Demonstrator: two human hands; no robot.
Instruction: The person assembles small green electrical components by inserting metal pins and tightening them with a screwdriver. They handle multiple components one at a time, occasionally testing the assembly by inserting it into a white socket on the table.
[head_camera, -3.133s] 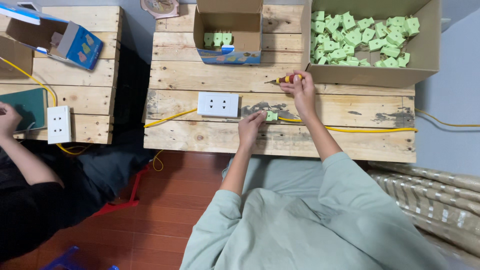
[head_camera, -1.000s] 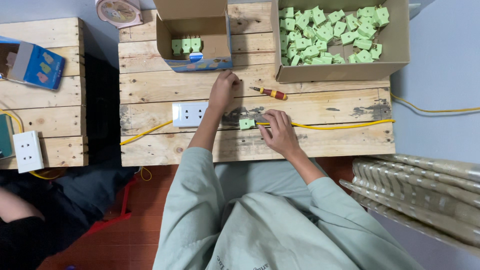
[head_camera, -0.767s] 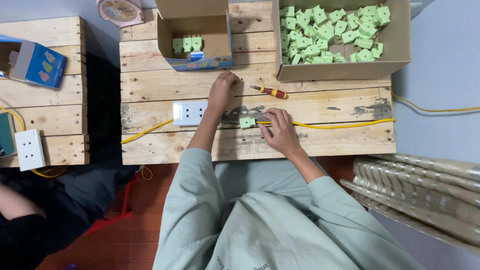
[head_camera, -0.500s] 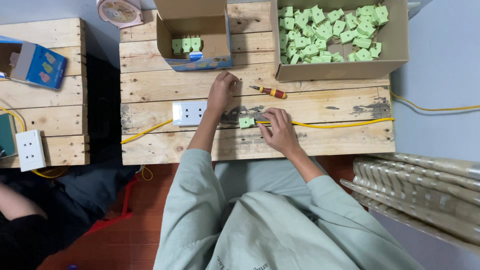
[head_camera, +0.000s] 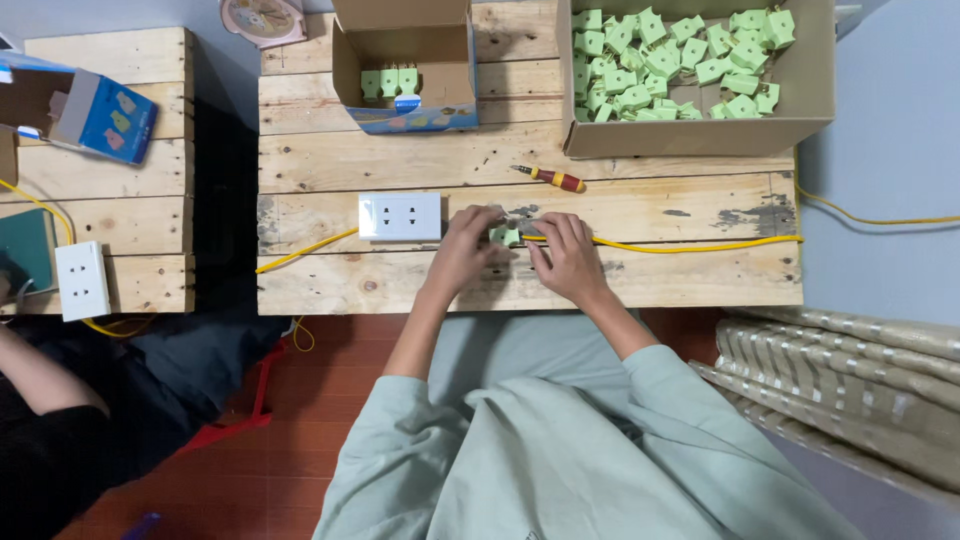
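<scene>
My left hand (head_camera: 462, 243) has come off the bench by the white socket block (head_camera: 400, 216), where it sat a second ago, and now meets my right hand (head_camera: 567, 256) over the small green plug (head_camera: 506, 235); both hands pinch it between fingertips, the plug lying on the wooden pallet table (head_camera: 700, 275) at the near end of the yellow cable (head_camera: 690, 244). With 2 hands on it now instead of 1, I judge the work has gone from steadying the piece to working on the plug and cable end together, though my fingers hide the exact joint. The red-and-yellow screwdriver (head_camera: 550, 178) lies untouched just beyond my hands. At the far right stands 1 large open cardboard box (head_camera: 700, 140) heaped with green plugs of the same kind; at the far middle, 1 smaller cardboard box (head_camera: 405, 105) with a blue printed front flap holds only a few green plugs in a row. On the neighbouring pallet to the left lies a blue carton (head_camera: 105, 118) with small coloured pictures on its face, and near it a second white socket block (head_camera: 82, 280) on its own yellow lead, beside another person's arm (head_camera: 40, 370). A round pink-rimmed clock face (head_camera: 262, 18) shows at the top edge.
</scene>
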